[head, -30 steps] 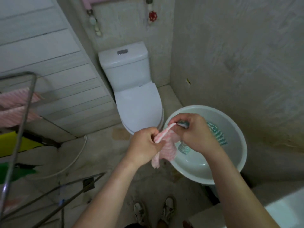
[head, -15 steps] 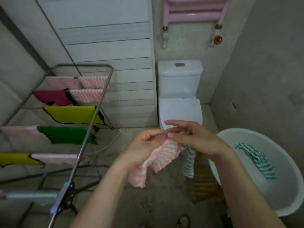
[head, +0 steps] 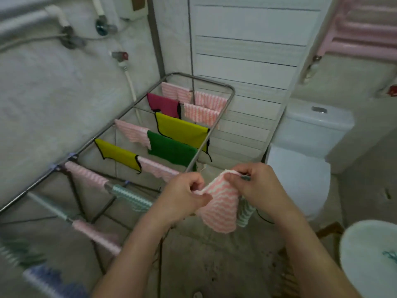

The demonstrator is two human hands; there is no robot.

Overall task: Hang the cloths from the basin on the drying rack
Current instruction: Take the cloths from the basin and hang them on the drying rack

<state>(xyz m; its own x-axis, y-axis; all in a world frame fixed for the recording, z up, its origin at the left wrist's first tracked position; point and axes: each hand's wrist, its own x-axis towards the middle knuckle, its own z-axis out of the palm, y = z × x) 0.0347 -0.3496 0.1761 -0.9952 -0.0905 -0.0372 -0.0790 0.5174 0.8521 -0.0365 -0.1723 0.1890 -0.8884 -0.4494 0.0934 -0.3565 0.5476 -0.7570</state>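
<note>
1. Your left hand (head: 184, 195), near the middle of the frame, is curled on the left edge of the pink striped cloth (head: 219, 208), pinching the fabric between thumb and fingers.
2. Your right hand (head: 261, 187), just to its right, pinches the upper right edge of the same cloth. The cloth spans the gap between your hands and sags below them, clear of the floor.
3. A teal striped cloth (head: 245, 215) also hangs from under your right hand, just behind and to the right of the pink one. How your fingers hold it cannot be told.
4. The drying rack (head: 200, 149) stands left of your hands and beyond them. Its right rail ends just behind your left hand. Whether the held cloth touches that rail cannot be told.
5. The bars already carry a magenta cloth (head: 164, 104), two yellow cloths (head: 182, 130), a green cloth (head: 171, 149) and several pink striped ones. More striped cloths hang blurred at the lower left.
6. The basin (head: 361, 257) sits at the lower right edge of the frame, well apart from your hands. A bit of teal fabric (head: 390, 254) lies in it.
7. A white toilet (head: 305, 147) stands right of centre, and a pink radiator (head: 365, 31) is in the upper right corner.
</note>
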